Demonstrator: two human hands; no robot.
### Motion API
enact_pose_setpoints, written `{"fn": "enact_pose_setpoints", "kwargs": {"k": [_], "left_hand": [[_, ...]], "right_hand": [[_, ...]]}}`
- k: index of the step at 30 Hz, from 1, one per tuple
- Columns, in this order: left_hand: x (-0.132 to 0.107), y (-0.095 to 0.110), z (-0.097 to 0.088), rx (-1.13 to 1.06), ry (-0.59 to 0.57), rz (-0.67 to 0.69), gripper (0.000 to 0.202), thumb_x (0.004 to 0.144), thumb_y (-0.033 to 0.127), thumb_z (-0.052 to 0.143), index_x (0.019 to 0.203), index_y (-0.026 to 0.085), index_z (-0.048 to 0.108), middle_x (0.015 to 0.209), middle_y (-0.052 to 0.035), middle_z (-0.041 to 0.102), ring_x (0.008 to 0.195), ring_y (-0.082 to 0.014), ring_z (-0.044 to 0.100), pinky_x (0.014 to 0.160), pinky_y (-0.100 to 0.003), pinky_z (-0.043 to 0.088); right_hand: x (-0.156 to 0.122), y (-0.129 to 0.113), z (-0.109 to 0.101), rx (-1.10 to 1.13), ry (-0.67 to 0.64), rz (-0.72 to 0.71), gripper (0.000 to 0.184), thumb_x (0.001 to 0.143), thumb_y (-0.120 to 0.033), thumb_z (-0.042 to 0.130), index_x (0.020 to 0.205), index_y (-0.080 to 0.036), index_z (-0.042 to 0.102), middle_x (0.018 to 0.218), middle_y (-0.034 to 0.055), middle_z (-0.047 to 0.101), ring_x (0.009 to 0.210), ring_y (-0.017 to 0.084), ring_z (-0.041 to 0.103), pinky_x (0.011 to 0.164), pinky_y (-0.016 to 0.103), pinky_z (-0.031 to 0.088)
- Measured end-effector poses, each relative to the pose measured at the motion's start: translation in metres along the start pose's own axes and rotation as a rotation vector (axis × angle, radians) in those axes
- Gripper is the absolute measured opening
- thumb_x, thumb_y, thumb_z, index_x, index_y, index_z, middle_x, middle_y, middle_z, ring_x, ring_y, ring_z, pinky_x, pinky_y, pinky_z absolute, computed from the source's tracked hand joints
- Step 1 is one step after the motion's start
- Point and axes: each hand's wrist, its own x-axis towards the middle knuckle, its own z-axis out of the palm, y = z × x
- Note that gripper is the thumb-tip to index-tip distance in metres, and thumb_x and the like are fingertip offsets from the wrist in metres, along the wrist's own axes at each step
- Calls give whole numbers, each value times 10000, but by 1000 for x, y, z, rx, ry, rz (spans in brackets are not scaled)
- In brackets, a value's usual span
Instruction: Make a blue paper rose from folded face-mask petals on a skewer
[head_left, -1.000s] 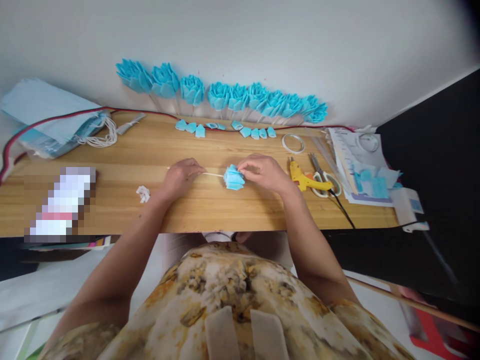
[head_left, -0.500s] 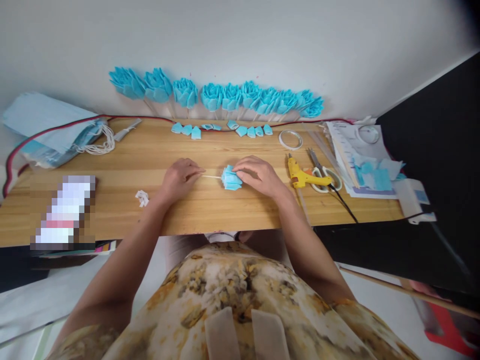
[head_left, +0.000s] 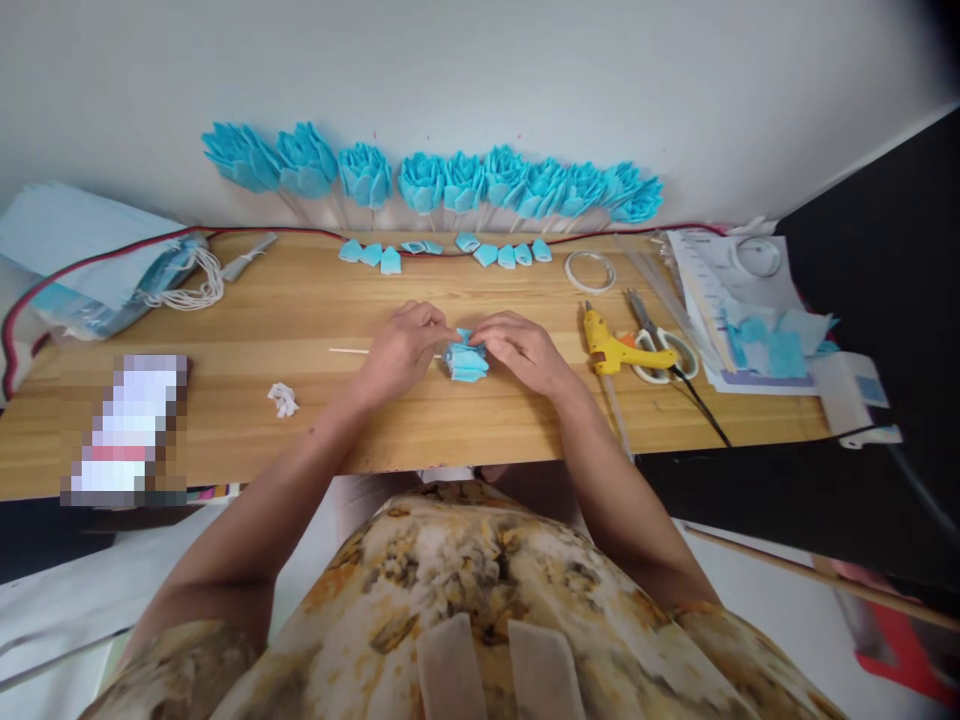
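Both hands in close on flower head, ctr of bench

Clock ctr = the light-blue, layered, soft-sheet flower head, lying on the pale wood-grain tabletop in front of the wearer. From my remote seat I've got the bare left hand at 9 and the bare right hand at 3, fingertips near each other at the head's upper edge. L thumb + fingers are bunched, R fingers curled; whether either set is clamped on a petal I can't tell. The thin cream stick stem runs to 9, vanishing at L hand; can't tell if it's gripped.

To do this petal-shaping well, IMO: steady w/ one hand, work w/ the other. I'd press near the petal base, not the tip, & go light; thin sheet prob. creases easily. Don't let the stem roll.

Yellow plastic glue gun at 3, apart from R hand; I'd treat its nozzle as hot. Small folded light-blue pieces around 12; beyond, a row of bright-blue layered flowers on sticks, 10 to 2, a handy ref for petal spread.
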Motion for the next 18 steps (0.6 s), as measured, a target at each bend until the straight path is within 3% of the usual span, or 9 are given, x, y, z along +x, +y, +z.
{"fn": "enact_pose_setpoints", "kwargs": {"k": [9, 14, 18], "left_hand": [[-1, -3, 7, -49, -20, 4, 352, 958, 105, 436, 965, 221, 769, 955, -63, 655, 886, -194, 576, 784, -352, 455], [-5, -1, 6, -72, -4, -11, 348, 983, 121, 433, 980, 227, 765, 955, -57, 664, 885, -182, 580, 790, -342, 460], [-7, -1, 5, -92, 9, -6, 345, 997, 134, 441, 984, 236, 771, 949, -61, 670, 874, -187, 581, 783, -349, 462]], "right_hand": [[-1, 7, 3, 0, -21, -36, 504, 1043, -551, 365, 975, -243, 759, 1072, 78, 751, 1040, 224, 658, 973, 417, 487], [-4, 3, 1, 52, 52, -62, 582, 1027, -629, 312, 1011, -278, 777, 1142, 71, 743, 1115, 241, 645, 1048, 467, 458], [-5, 3, 0, 52, 61, -108, 540, 1030, -604, 349, 1011, -300, 795, 1197, 56, 737, 1197, 250, 606, 1087, 489, 430]]}}
